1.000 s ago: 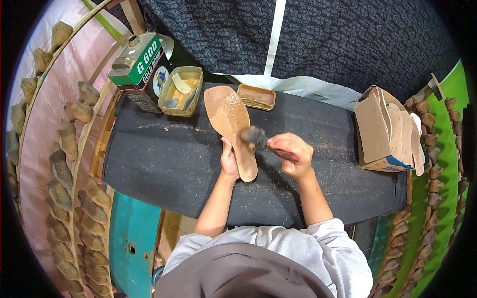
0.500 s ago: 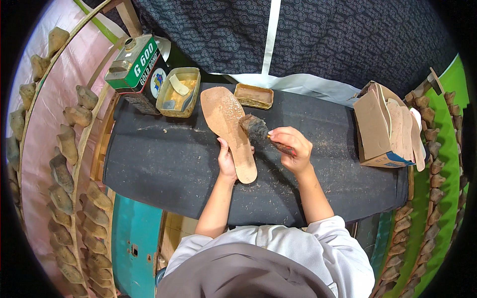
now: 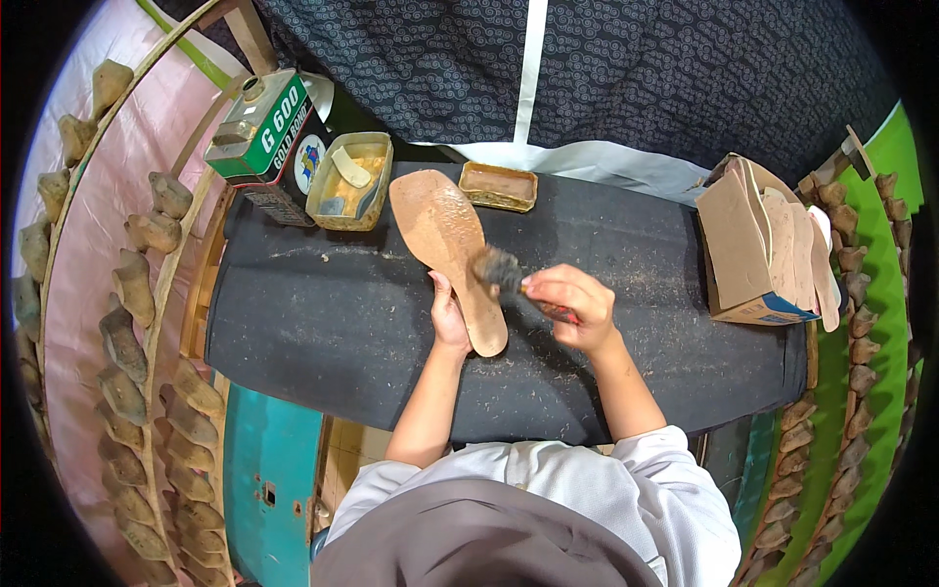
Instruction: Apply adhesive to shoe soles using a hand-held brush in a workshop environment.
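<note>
In my left hand (image 3: 449,315) I grip a tan insole (image 3: 440,230) at its narrow middle and heel end, the thumb on its left edge and the other fingers hidden beneath. A wet, shiny patch shows on its wide front part. My right hand (image 3: 575,305) pinches the dark handle of a brush (image 3: 499,269). The brush's clotted grey-black bristles lie at the insole's right edge, near its narrow middle. Beyond the insole stands a small shallow tin (image 3: 499,201) with brownish, smooth contents.
A black-covered table (image 3: 323,323) carries scattered crumbs. At the back left are a green-and-black metal can (image 3: 264,142) and an open tub (image 3: 377,217) holding scraps and yellowish residue. A cardboard box (image 3: 736,254) of insoles stands right. Racks of shoe lasts (image 3: 122,338) line both sides.
The brush has moved slightly down along the insole, from its wider part toward the narrow middle, and its bristles look blurred. The insole has shifted a little to the left.
</note>
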A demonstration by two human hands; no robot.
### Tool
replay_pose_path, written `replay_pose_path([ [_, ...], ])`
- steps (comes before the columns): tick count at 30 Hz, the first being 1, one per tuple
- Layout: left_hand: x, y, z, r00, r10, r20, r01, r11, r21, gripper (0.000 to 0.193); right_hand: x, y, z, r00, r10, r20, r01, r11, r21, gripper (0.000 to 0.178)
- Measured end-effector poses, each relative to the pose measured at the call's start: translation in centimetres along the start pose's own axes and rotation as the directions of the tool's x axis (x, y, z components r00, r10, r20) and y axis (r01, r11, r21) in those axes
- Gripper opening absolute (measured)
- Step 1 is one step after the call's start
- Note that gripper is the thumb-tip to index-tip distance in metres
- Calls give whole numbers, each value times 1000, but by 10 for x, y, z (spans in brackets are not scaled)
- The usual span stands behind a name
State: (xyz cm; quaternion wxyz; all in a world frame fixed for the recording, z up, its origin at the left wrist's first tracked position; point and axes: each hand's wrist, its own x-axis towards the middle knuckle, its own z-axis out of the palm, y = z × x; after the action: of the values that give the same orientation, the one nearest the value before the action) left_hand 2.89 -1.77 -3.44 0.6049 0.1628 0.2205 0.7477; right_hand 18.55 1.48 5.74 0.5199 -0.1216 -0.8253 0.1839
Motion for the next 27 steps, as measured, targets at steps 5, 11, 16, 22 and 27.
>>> replay_pose_path([
  [5, 4, 2, -24, 997, 62, 35, -63, 998, 19, 64, -13, -10, 4, 983, 76, 168, -96, 989, 117, 34],
  [11, 3, 0, 6, 974, 111, -197, -113, 994, 1, 65, -7, -3, 10, 995, 103, -14, -102, 993, 52, 37],
  [16, 6, 1, -21, 981, 115, -157, -118, 993, -9, 63, -20, -7, 11, 990, 116, 81, -122, 989, 81, 37],
  [22, 6, 1, -19, 994, 110, -28, -110, 994, 2, 64, -21, -13, 6, 986, 143, 83, -153, 980, 127, 36],
  [27, 5, 1, -12, 978, 120, -171, -123, 992, -7, 63, -26, -12, 21, 996, 84, 24, -86, 995, 52, 34],
])
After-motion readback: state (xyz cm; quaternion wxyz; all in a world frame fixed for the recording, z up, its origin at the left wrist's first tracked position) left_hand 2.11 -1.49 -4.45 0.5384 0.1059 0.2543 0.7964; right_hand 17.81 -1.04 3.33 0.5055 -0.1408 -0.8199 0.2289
